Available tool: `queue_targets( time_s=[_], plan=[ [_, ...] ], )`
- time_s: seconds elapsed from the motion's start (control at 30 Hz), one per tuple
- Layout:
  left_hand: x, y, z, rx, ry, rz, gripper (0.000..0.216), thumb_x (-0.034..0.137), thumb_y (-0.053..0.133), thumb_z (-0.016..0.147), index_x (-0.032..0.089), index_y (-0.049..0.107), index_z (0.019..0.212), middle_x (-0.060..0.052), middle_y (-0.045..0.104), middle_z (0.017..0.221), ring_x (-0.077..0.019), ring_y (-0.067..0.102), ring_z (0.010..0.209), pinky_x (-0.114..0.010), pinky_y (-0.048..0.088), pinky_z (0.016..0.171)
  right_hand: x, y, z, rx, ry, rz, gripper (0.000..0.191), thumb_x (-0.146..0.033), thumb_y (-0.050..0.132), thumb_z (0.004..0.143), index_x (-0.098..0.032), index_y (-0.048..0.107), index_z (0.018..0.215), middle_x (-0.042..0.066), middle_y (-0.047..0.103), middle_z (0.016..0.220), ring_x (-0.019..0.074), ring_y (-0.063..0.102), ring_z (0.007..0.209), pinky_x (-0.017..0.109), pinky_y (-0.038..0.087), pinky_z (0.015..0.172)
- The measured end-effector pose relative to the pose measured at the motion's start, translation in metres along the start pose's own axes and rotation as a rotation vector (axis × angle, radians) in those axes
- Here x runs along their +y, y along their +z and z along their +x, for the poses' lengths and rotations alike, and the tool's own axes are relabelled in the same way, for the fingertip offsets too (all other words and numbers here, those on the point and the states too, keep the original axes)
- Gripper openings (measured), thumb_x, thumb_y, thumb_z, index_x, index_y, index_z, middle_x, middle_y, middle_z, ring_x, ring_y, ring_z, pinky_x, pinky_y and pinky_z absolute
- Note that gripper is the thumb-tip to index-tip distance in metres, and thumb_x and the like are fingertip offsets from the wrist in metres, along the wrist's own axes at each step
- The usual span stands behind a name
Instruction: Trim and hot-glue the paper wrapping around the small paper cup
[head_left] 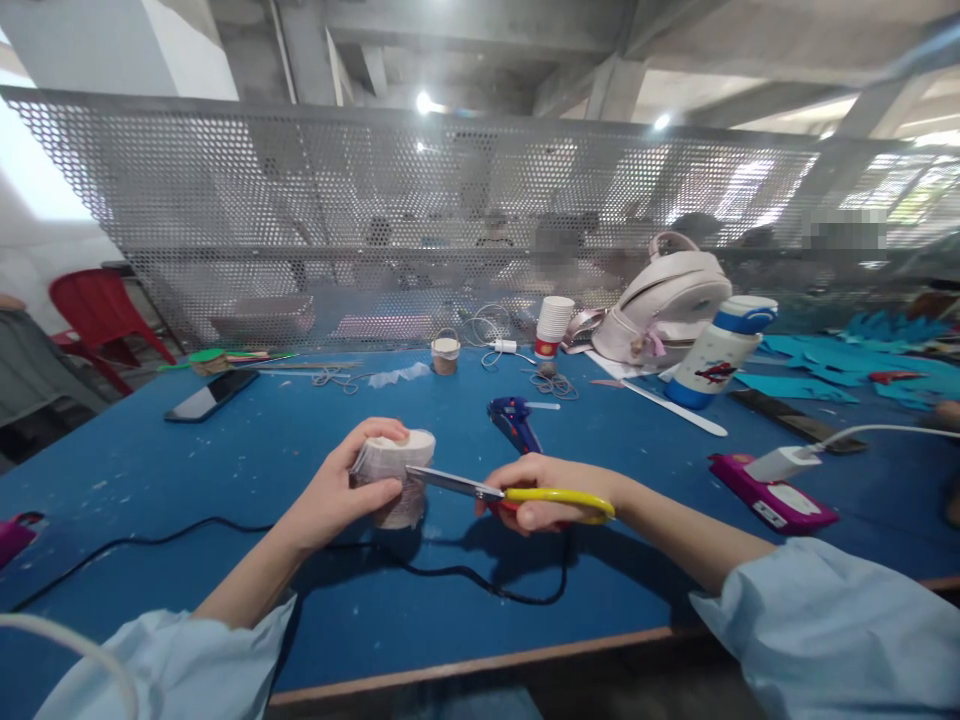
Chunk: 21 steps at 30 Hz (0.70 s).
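While my left hand [367,470] grips wrapped cup [401,508] left of frame centre, my right hand [541,480] clasps yellow-handled scissors [517,494], blades at cup's side; blue glue gun [514,424] near frame centre.

The left hand [335,487] covers one side of the cup [399,512]. The right hand [555,470] hides part of the scissors [457,482] and the lower end of the glue gun [516,422]. People [559,245] behind the screen [465,180] are blurred. The left edge cuts off a purple object [15,540]; both sleeves [840,620] run out of view.
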<state>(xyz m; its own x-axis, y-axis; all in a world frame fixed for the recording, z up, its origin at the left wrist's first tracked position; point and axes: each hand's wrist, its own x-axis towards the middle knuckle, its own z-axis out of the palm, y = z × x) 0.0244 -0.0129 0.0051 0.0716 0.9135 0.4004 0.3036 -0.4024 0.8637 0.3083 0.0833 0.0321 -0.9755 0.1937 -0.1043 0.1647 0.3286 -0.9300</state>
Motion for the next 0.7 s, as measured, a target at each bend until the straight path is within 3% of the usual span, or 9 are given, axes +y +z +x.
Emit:
queue_targets(
  time_s=[0.53, 0.7],
  plan=[
    [0.0016, 0.0021, 0.001, -0.061, 0.043, 0.043, 0.033, 0.028, 0.07, 0.075, 0.024, 0.061, 0.106, -0.005, 0.056, 0.118, -0.0238, 0.053, 0.117, -0.032, 0.038, 0.1, -0.0019, 0.0014, 0.007, -0.042, 0.009, -0.021, 0.067, -0.069, 0.057, 0.084, -0.009, 0.059, 0.114, 0.0, 0.055, 0.073, 0.0051, 0.044, 0.048, 0.016, 0.037, 0.04],
    [-0.0042, 0.0004, 0.0016, -0.056, 0.075, -0.01, 0.036, 0.039, 0.073, 0.075, 0.024, 0.063, 0.106, -0.006, 0.057, 0.118, -0.0269, 0.049, 0.122, -0.034, 0.035, 0.103, -0.0039, 0.0022, 0.0071, -0.049, -0.001, -0.008, 0.064, -0.067, 0.055, 0.086, -0.01, 0.058, 0.113, 0.0, 0.055, 0.074, 0.005, 0.044, 0.048, 0.016, 0.037, 0.04]
  ],
)
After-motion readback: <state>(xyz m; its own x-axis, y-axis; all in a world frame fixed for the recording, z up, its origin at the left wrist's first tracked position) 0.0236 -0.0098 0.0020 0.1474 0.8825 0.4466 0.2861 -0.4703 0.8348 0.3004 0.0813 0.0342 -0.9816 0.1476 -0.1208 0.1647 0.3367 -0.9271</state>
